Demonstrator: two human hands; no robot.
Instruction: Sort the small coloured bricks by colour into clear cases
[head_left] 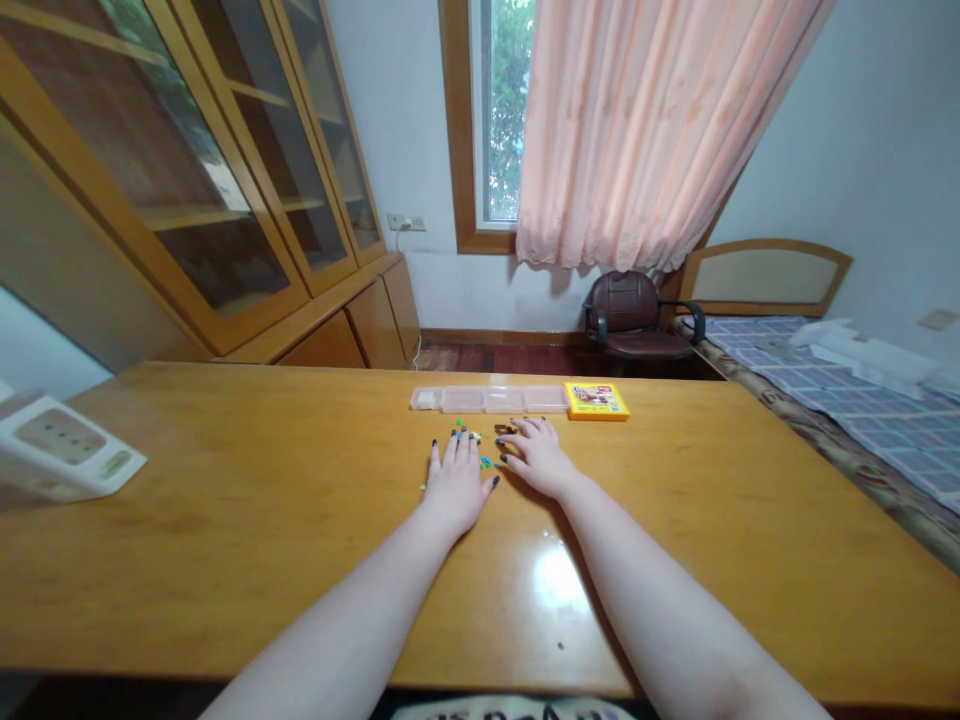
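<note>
My left hand (454, 488) lies palm down on the wooden table with its fingers spread, over and beside some small coloured pieces. My right hand (538, 458) is also palm down, fingers apart, at the edge of a group of small dark brown pieces (504, 430). Between the hands are tiny green and blue pieces (486, 463), too small to name. Just beyond them stands a row of clear plastic trays (504, 400), the leftmost with something whitish in it. A yellow box (598, 401) with a printed picture touches the row's right end. Some pieces are hidden under my fingers.
The broad wooden table (300, 560) carries a white device (64, 447) at its far left. Beyond the table are a glass-door cabinet (225, 150), a brown office chair (636, 312), and a bed (840, 370) along the right side.
</note>
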